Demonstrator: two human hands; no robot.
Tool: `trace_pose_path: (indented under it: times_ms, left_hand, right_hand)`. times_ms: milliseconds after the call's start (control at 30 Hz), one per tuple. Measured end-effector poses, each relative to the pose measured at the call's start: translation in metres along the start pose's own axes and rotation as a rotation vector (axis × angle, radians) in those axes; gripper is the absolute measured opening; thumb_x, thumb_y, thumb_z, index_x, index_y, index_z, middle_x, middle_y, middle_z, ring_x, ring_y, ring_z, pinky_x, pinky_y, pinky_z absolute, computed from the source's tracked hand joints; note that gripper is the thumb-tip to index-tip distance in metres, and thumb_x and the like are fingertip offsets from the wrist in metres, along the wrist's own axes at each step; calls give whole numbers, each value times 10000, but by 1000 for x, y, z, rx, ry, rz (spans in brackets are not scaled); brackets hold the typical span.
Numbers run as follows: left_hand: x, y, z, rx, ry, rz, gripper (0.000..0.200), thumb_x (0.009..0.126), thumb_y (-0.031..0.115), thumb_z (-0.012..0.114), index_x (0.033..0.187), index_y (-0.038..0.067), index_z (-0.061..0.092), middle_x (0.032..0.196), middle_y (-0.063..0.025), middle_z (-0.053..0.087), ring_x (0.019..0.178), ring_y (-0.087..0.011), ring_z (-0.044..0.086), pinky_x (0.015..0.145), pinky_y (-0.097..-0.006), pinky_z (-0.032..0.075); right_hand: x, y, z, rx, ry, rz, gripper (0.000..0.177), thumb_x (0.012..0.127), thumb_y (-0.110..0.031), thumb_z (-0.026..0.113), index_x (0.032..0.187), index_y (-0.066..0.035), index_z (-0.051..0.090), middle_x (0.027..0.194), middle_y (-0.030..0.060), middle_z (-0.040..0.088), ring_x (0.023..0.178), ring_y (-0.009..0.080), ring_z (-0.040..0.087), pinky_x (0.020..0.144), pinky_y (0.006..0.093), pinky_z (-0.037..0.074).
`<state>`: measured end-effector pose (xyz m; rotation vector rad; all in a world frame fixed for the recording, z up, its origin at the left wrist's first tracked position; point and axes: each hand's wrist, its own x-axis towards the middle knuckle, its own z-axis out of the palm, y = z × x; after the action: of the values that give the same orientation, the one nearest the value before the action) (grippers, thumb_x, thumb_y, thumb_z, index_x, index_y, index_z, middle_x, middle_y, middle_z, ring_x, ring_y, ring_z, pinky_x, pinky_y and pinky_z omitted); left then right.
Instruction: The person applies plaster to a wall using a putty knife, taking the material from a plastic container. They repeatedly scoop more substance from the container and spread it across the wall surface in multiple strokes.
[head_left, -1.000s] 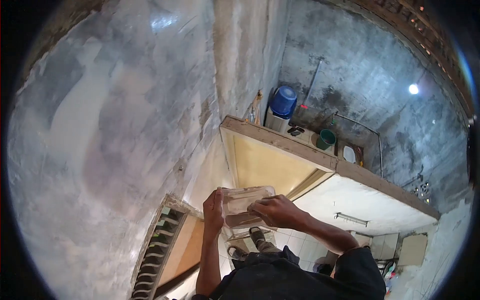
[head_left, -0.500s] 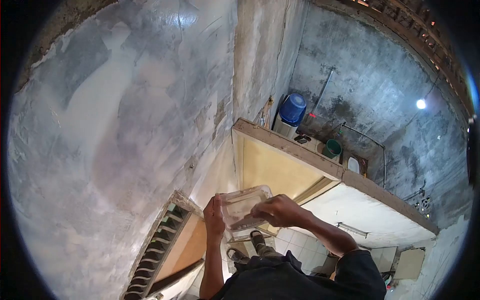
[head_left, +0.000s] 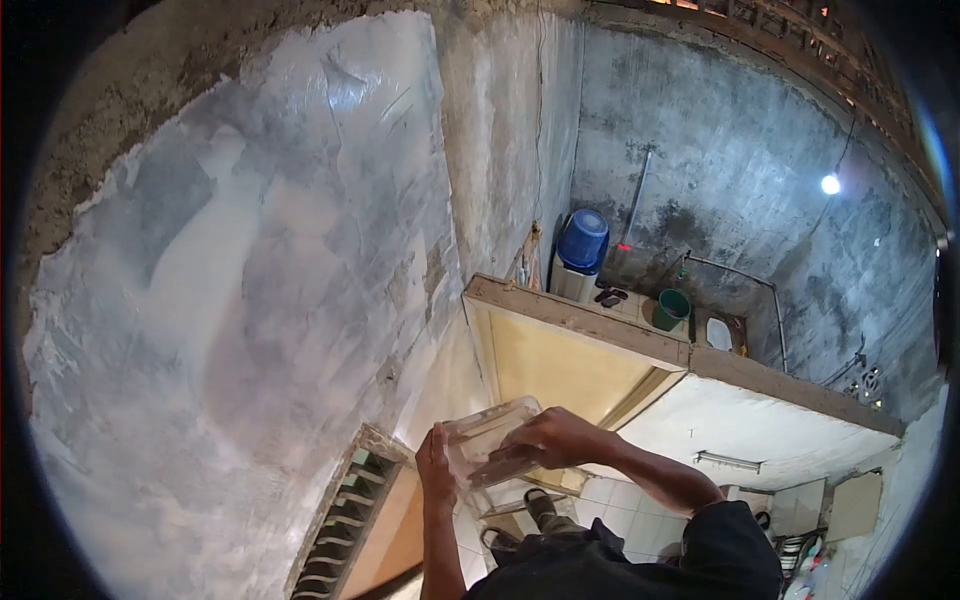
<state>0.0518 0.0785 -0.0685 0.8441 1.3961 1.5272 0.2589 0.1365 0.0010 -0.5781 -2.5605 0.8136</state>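
A clear rectangular plastic container with whitish smears is held out in front of the body. My left hand grips its left edge, fingers wrapped round the side. Over the container's right part reaches my right hand, its fingers closed and bent down inside; what they hold, if anything, is hidden. To the left rises a wall with uneven grey and white patches, smooth and shiny near the top.
Below the hands are sandalled feet on a narrow support above white floor tiles. Left of them is a vent opening with curved bars. A ledge crosses ahead; beyond it stand a blue bucket and a green bucket.
The view has tilted, showing more of the wall's rough upper edge. Both hands and the container appear slightly lower, and my right hand has shifted over the container.
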Motion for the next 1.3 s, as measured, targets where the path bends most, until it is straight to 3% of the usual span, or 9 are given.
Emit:
trace_pose_path:
  times_ms: [167,367,467,667,833,867,1067,1200,1300]
  left_hand:
    - [9,-28,-19,-177,18,-96,308,962,299,471,991,16,590,917,4,549,868,-92,483,808,-234,392]
    - [10,-37,-45,-296,193,-105,338,952,300,485,1133,23,555,1110,-50,552,1037,-159,510,902,-297,402]
    - [-8,-5,-46,-303,182,-54,340,947,306,494,1130,26,554,1098,-50,554,1030,-159,513,905,-306,404]
    - [-34,-2,-79,-314,303,16,358,940,319,506,1123,14,546,1064,-52,565,998,-168,528,881,-312,423]
    - [-56,-1,-92,-278,670,31,431,923,315,546,1219,4,515,1100,-61,562,1024,-168,523,902,-315,410]
    - [-59,3,-95,-275,685,41,431,923,315,546,1219,4,515,1100,-61,562,1024,-168,523,902,-315,410]
    - [-61,-6,-101,-380,622,6,402,924,297,550,1205,10,531,1098,-51,563,1008,-148,528,890,-292,415]
    - [-48,4,-91,-331,549,38,378,921,289,556,1186,20,543,1081,-50,567,993,-155,533,848,-295,445]
    - [-44,14,-79,-395,528,29,397,918,284,562,1208,15,531,1095,-59,565,1013,-166,526,853,-305,449]
  right_hand:
    - [-5,41,0,810,477,365,197,894,-157,596,991,6,650,869,56,671,787,104,626,712,290,518]
    - [28,74,7,1551,811,392,183,916,-148,554,1044,-25,599,955,79,647,846,166,637,748,291,527]
    - [65,103,14,1484,829,386,289,910,-213,577,1109,-3,575,969,65,638,881,149,621,817,309,508]
    - [196,161,21,756,1037,206,292,838,-73,574,1119,0,603,713,31,578,662,76,537,624,251,446]
    - [280,164,80,253,1283,189,487,766,-18,529,1245,-108,538,712,235,552,556,252,579,573,301,448]
    - [283,152,95,222,1174,333,487,776,-8,534,1244,-140,545,796,253,575,614,331,593,581,317,455]
    - [235,115,139,438,978,201,379,808,30,552,1156,-105,619,817,210,628,681,166,651,634,273,478]
    - [245,186,87,446,1208,186,252,863,15,466,1051,24,634,802,56,643,760,58,549,717,235,460]
    - [257,188,22,442,1291,327,295,832,20,440,1061,7,626,833,132,653,748,155,609,730,250,462]
